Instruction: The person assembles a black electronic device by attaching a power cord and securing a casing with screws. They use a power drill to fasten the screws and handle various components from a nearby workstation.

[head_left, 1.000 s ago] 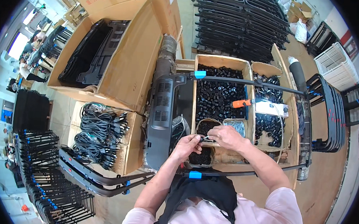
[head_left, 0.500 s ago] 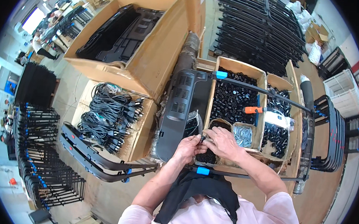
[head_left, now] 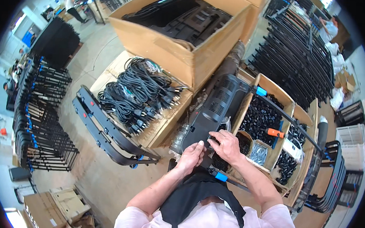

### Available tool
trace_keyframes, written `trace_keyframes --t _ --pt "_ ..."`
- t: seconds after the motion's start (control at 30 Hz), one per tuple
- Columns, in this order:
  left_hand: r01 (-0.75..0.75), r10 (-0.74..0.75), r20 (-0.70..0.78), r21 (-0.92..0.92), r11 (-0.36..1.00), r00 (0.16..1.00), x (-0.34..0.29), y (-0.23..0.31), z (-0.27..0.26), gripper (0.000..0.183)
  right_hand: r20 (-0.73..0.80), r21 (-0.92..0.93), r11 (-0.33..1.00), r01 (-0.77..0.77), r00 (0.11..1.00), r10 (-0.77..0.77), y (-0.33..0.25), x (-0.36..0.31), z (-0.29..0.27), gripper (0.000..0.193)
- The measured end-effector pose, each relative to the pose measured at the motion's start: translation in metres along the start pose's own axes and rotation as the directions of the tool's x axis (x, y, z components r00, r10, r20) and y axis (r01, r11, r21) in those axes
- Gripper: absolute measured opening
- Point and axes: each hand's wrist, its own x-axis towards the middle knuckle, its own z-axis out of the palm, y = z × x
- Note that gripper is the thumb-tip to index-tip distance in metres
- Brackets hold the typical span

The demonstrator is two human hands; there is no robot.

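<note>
My left hand (head_left: 191, 157) is closed in a pinch at the near end of a long black plastic cover (head_left: 202, 125) with vent slots. Just to its right, my right hand (head_left: 225, 146) is bent over the same end, its fingertips curled together at the cover's edge. Whatever small piece the fingers hold is hidden. Beside the right hand stand a bin of dark small parts (head_left: 243, 143) and a box of silver screws (head_left: 258, 153). A black tube frame (head_left: 293, 120) with blue clips lies across the bins.
Bundled black power cords (head_left: 139, 95) lie on a carton to the left, beside curved black frame parts (head_left: 106, 130). A big cardboard box (head_left: 162, 39) holds black panels. An orange-handled tool (head_left: 275, 133) rests over the bin of black knobs (head_left: 260, 119). Stacked frames (head_left: 294, 58) stand behind.
My hands have moved left from above the small-parts bins to the near end of the black cover. The whole view has turned, so the bench sits further right and slanted.
</note>
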Motion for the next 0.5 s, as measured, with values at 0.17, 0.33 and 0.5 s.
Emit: trace_keyframes --t 0.17,0.33,0.5 --pt "-0.062 0.069 0.041 -0.168 0.984 0.997 -0.033 -0.001 -0.025 0.023 0.043 -0.004 1.000 -0.003 0.999 0.003 -0.015 0.031 0.040 0.027" --pt "-0.109 0.118 0.151 -0.071 0.992 0.981 -0.049 0.005 -0.041 0.027 0.054 -0.066 0.998 0.012 0.999 -0.008 -0.019 0.047 0.069 0.027" --pt "-0.153 0.139 0.148 0.094 0.984 0.979 -0.052 0.016 -0.051 0.032 0.105 -0.116 0.993 0.036 0.994 -0.024 -0.022 0.053 0.079 0.027"
